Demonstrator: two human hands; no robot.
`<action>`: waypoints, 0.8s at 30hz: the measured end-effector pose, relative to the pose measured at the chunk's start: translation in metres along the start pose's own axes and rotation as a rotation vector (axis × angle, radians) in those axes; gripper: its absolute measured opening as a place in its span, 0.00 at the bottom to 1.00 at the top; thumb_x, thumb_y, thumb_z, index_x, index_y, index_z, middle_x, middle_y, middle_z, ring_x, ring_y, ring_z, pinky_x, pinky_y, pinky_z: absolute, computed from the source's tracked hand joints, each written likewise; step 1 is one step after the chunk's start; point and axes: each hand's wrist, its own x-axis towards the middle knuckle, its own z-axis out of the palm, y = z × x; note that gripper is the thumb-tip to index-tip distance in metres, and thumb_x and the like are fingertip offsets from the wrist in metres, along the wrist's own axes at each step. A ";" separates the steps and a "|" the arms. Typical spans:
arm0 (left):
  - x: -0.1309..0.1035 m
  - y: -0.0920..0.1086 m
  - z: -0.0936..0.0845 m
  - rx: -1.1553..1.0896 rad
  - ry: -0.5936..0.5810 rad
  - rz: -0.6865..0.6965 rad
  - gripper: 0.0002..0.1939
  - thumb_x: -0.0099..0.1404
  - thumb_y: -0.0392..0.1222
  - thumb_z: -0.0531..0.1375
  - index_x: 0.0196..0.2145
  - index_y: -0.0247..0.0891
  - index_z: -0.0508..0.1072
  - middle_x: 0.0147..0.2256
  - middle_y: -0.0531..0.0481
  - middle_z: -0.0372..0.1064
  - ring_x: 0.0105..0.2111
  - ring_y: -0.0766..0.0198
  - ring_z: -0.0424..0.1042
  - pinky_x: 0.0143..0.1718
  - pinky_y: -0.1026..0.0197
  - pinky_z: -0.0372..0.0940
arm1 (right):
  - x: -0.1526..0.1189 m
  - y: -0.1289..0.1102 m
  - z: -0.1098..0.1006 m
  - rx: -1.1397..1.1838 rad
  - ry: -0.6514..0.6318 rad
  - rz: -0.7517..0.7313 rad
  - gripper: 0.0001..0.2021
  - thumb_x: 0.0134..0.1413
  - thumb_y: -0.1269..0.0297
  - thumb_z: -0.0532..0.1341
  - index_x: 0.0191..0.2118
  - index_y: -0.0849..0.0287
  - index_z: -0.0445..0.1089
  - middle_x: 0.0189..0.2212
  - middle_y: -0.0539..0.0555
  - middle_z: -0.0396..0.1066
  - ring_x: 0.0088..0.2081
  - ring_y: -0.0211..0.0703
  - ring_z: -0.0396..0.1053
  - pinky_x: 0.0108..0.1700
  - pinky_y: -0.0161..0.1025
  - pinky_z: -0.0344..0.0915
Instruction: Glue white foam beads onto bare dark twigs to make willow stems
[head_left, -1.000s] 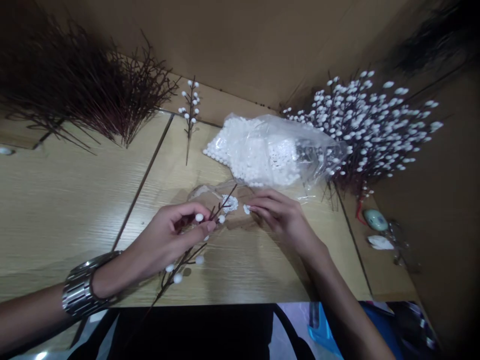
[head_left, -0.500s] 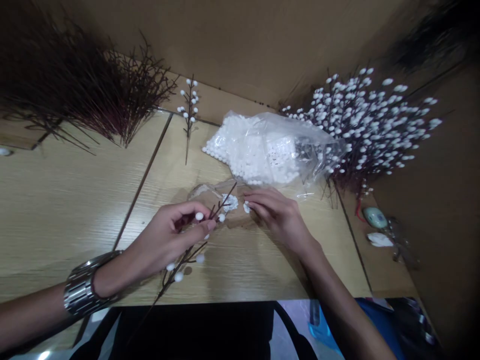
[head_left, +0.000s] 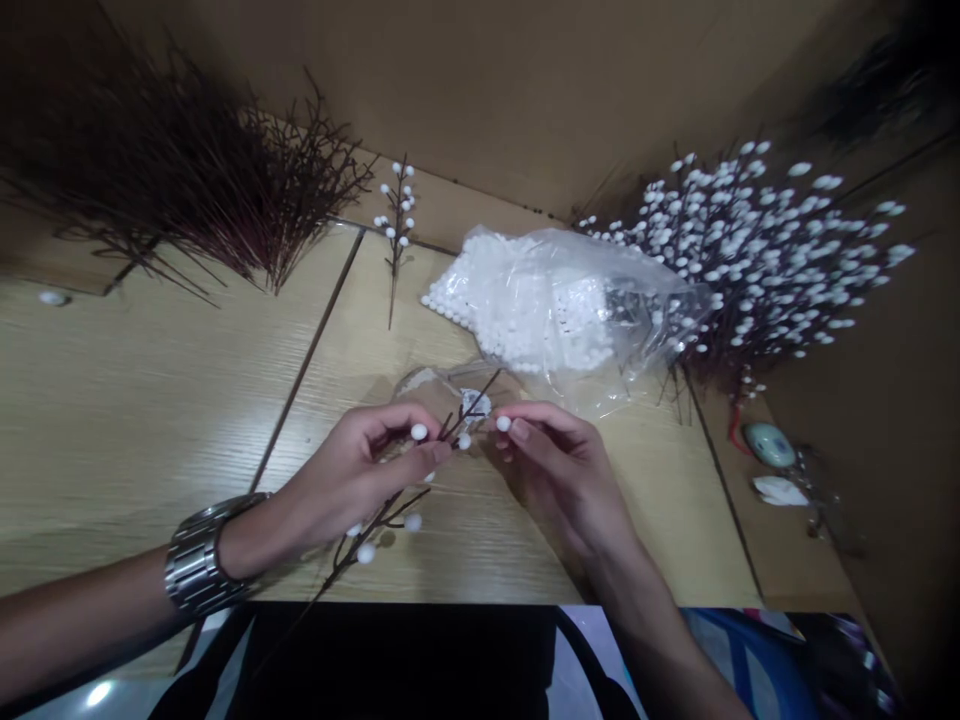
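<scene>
Between thumb and fingers, my left hand (head_left: 394,450) pinches a brown artificial twig (head_left: 351,562) that slants up to the right, with several white balls on its side shoots. My right hand (head_left: 566,465) has a single white ball (head_left: 503,424) between its thumb and fingertip, just right of the twig's upper end and apart from it. Behind the fingertips, on the table, is a small white blob (head_left: 475,403) on a brown piece with clear plastic, partly hidden by the twig and my hands.
Past my hands, a clear plastic bag (head_left: 525,300) is full of white balls. A finished-looking twig (head_left: 394,240) lies left of it. Bare brown twigs (head_left: 247,200) are heaped at back left; white-balled stems (head_left: 750,240) at back right. A greenish oval object (head_left: 769,444) lies at right.
My right hand has turned and drawn slightly back from the white blob, bringing the white ball up beside the twig. My left hand keeps its pinch on the twig. The view has shifted slightly.
</scene>
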 end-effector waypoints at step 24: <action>0.001 -0.002 -0.004 -0.042 -0.128 -0.096 0.09 0.68 0.46 0.62 0.33 0.38 0.75 0.27 0.56 0.63 0.28 0.68 0.60 0.29 0.64 0.54 | -0.003 0.003 0.019 -0.024 -0.077 0.006 0.02 0.53 0.60 0.71 0.35 0.47 0.81 0.33 0.46 0.80 0.35 0.35 0.74 0.40 0.36 0.69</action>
